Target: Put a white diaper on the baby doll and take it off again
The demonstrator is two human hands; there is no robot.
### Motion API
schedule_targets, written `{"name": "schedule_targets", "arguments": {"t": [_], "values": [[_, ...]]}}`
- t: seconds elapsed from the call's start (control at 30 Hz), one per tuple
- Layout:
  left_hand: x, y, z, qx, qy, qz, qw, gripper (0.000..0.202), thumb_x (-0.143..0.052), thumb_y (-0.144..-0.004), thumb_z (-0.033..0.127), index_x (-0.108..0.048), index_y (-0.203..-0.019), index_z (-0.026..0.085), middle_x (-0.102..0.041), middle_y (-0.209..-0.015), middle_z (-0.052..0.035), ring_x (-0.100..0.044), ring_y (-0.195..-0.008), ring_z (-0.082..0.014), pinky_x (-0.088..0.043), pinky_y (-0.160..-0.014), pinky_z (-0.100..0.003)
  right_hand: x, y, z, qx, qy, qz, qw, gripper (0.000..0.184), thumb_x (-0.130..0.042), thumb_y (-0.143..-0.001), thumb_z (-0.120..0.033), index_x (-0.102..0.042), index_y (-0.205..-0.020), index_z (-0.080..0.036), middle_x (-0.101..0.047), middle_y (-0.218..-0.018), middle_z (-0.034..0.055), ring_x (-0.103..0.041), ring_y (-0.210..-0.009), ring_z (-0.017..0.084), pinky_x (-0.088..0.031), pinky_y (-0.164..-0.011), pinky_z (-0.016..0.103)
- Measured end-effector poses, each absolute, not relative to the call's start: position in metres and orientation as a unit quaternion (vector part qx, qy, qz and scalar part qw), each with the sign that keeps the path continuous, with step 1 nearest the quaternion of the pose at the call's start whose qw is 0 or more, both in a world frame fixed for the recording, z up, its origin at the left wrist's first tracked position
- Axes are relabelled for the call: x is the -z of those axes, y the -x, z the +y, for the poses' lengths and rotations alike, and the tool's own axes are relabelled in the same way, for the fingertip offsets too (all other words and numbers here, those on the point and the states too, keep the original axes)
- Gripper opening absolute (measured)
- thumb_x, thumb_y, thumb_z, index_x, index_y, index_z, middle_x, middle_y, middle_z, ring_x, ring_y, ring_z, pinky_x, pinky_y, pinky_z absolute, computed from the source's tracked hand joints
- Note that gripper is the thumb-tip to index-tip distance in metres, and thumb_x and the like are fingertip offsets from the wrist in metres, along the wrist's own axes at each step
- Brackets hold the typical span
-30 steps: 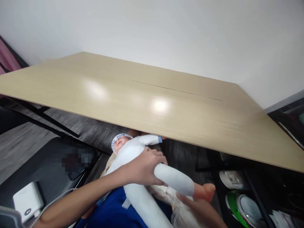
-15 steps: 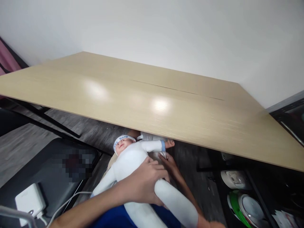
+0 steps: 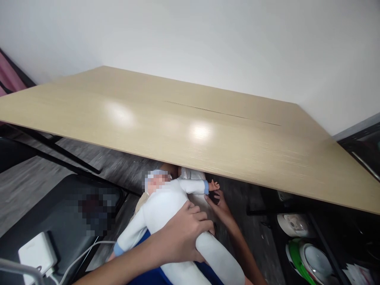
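Note:
A baby doll [image 3: 166, 206] in a white suit with light blue cuffs lies on its back across my lap, below the table's front edge. My left hand [image 3: 190, 229] is closed around the doll's lower body near the top of one leg. Just below the doll's outstretched hand [image 3: 213, 185], my right hand [image 3: 219, 204] is beside the cuff, thumb and fingers apart. Whether it touches the cuff is hard to tell. A shiny white item [image 3: 192, 174] shows partly behind the doll's arm; the table hides the rest. The doll's head [image 3: 156, 181] is blurred out.
A light wooden table [image 3: 178, 122] spans the view above my lap. To the left, a black seat [image 3: 68, 217] carries a white charger [image 3: 38, 251] with a cable. On the right, a dark shelf holds a green and white round object [image 3: 310, 259] and a white container [image 3: 293, 225].
My right hand has moved slightly up and right, nearer the doll's hand. The doll and my left hand have shifted a little to the right; the left hand keeps its hold.

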State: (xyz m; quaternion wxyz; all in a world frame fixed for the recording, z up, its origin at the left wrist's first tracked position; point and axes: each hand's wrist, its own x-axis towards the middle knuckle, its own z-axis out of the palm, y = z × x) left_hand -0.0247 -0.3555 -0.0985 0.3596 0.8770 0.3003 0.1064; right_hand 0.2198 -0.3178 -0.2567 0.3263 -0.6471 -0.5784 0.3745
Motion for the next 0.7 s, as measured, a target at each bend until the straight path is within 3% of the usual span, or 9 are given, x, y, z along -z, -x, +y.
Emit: {"name": "schedule_targets", "arguments": {"t": [0.1,0.17,0.27,0.37,0.47,0.53,0.63,0.7], "values": [[0.099,0.028,-0.357,-0.123,-0.872,0.290,0.376,0.052,-0.098,-0.070,0.044,-0.074,-0.115,0.031,-0.077,-0.108,-0.0012,-0.067,-0.106,-0.0320,-0.043,-0.103,-0.048,0.230,-0.220,-0.334,-0.238,0.692,-0.590,0.341,0.108,-0.074,-0.089,-0.073,-0.027,-0.171,-0.022,-0.044,-0.170,0.0245,-0.040,-0.158,0.048,-0.037,-0.125,0.073],[0.100,0.031,-0.358,-0.140,-0.864,0.282,0.392,0.045,-0.094,-0.075,0.046,-0.076,-0.114,0.032,-0.079,-0.108,-0.0012,-0.067,-0.109,-0.0330,-0.042,-0.102,-0.048,0.204,-0.212,-0.341,-0.135,0.670,-0.648,0.335,0.107,-0.077,-0.094,-0.059,-0.021,-0.176,-0.020,-0.035,-0.177,0.0255,-0.031,-0.163,0.048,-0.029,-0.130,0.073],[0.099,0.035,-0.358,-0.158,-0.854,0.260,0.422,0.043,-0.091,-0.081,0.051,-0.077,-0.118,0.034,-0.081,-0.112,-0.0003,-0.067,-0.115,-0.0333,-0.041,-0.106,-0.047,0.167,-0.188,-0.334,-0.112,0.569,-0.765,0.280,0.084,-0.075,-0.099,-0.041,-0.037,-0.171,-0.025,-0.045,-0.173,0.0198,-0.040,-0.159,0.044,-0.031,-0.131,0.067],[0.090,0.041,-0.360,-0.171,-0.846,0.240,0.444,0.048,-0.092,-0.083,0.056,-0.076,-0.124,0.036,-0.081,-0.116,0.0013,-0.068,-0.117,-0.0297,-0.039,-0.117,-0.046,0.146,-0.163,-0.310,-0.148,0.503,-0.831,0.187,0.063,-0.071,-0.101,-0.029,-0.052,-0.160,-0.025,-0.063,-0.155,0.0160,-0.054,-0.145,0.039,-0.036,-0.128,0.061],[0.080,0.053,-0.373,-0.196,-0.820,0.253,0.474,0.050,-0.088,-0.089,0.060,-0.073,-0.131,0.037,-0.078,-0.132,0.0007,-0.068,-0.127,-0.0278,-0.019,-0.137,-0.050,0.138,-0.147,-0.288,-0.170,0.496,-0.845,0.104,0.039,-0.068,-0.100,-0.022,-0.065,-0.138,-0.021,-0.072,-0.132,0.0132,-0.065,-0.122,0.034,-0.050,-0.110,0.048],[0.083,0.069,-0.389,-0.239,-0.789,0.305,0.477,0.033,-0.074,-0.102,0.058,-0.074,-0.127,0.036,-0.075,-0.137,-0.0011,-0.065,-0.133,-0.0279,-0.006,-0.141,-0.055,0.134,-0.139,-0.280,-0.178,0.487,-0.851,0.082,0.027,-0.068,-0.099,-0.021,-0.068,-0.127,-0.021,-0.072,-0.126,0.0108,-0.068,-0.110,0.029,-0.052,-0.097,0.041],[0.111,0.105,-0.417,-0.368,-0.697,0.466,0.402,0.028,-0.050,-0.115,0.049,-0.069,-0.113,0.030,-0.072,-0.132,-0.0071,-0.062,-0.135,-0.0297,-0.019,-0.139,-0.058,0.120,-0.128,-0.277,-0.169,0.457,-0.869,0.085,0.020,-0.067,-0.099,-0.021,-0.066,-0.119,-0.023,-0.071,-0.121,0.0086,-0.068,-0.107,0.027,-0.051,-0.090,0.037],[0.139,0.132,-0.433,-0.418,-0.599,0.592,0.340,0.030,-0.049,-0.114,0.053,-0.064,-0.124,0.029,-0.066,-0.142,-0.0117,-0.056,-0.144,-0.0337,-0.032,-0.134,-0.059,0.106,-0.120,-0.279,-0.147,0.423,-0.889,0.093,0.017,-0.066,-0.098,-0.020,-0.064,-0.115,-0.023,-0.071,-0.117,0.0081,-0.066,-0.109,0.027,-0.050,-0.091,0.037]]}}
